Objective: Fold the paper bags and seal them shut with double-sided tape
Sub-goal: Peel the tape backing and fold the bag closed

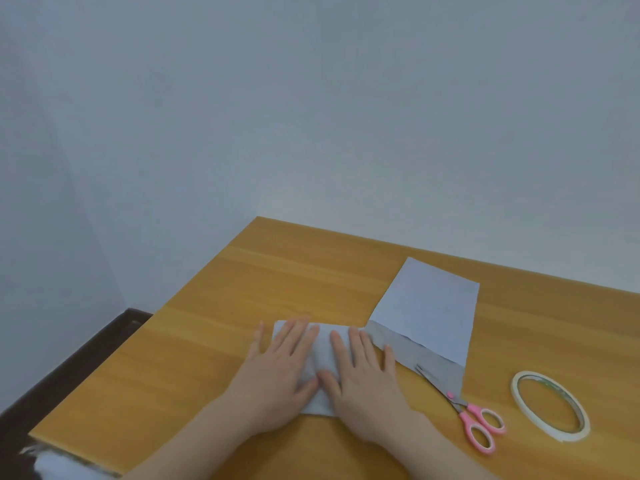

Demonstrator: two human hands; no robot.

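A folded white paper bag [323, 344] lies on the wooden table [214, 306]. My left hand [280, 368] and my right hand [363, 372] press flat on it side by side, fingers spread, palms down, holding nothing. A second white paper bag [429, 310] lies flat just right of it, with a grey strip along its near edge. A roll of double-sided tape [550, 407] lies flat at the right.
Pink-handled scissors [474, 420] lie shut between the bags and the tape roll, their blades resting on the second bag's corner. The table's left edge meets a dark wooden frame [86, 355]. A pale wall stands behind the table.
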